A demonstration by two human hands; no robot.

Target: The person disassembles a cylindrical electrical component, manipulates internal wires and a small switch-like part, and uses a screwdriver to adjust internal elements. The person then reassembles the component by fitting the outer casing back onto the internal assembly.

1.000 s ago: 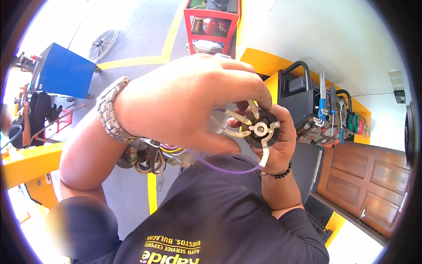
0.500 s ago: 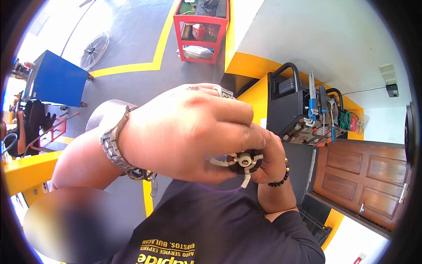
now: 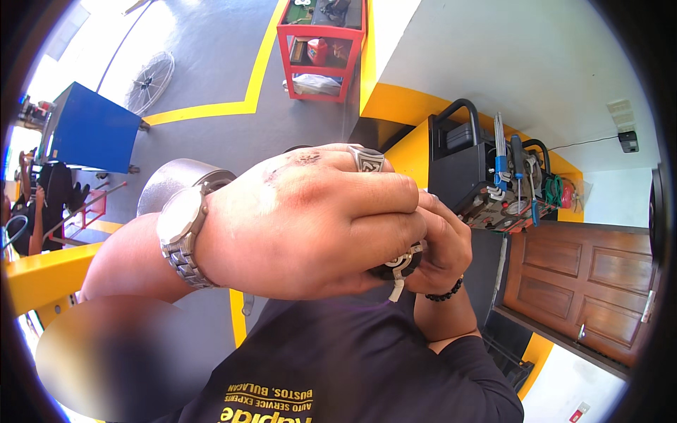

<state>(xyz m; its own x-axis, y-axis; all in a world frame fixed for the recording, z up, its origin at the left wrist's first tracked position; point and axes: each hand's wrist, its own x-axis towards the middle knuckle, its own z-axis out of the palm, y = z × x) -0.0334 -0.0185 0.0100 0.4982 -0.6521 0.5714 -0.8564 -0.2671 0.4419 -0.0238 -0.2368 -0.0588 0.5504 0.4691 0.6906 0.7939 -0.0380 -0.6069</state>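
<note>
My left hand, with a steel watch at the wrist and a silver ring, reaches across from the left. Its curled fingers close on a small round black part with pale metal prongs. From the other side my right hand, a black bead bracelet at its wrist, grips the same part with bent fingers. Only the lower rim and a prong of the part show; my left fingers cover the rest. Just beyond the left wrist is a silver cylindrical object, partly hidden by the arm.
A yellow metal bar runs at the left, near a blue cabinet on casters. A red cart stands at the far side. To the right are a black machine holding tools and a wooden door. Another person is at far left.
My left hand has turned and shifted slightly right, covering more of the black part. The watch face and more of the silver cylinder now show. My right hand has moved slightly right.
</note>
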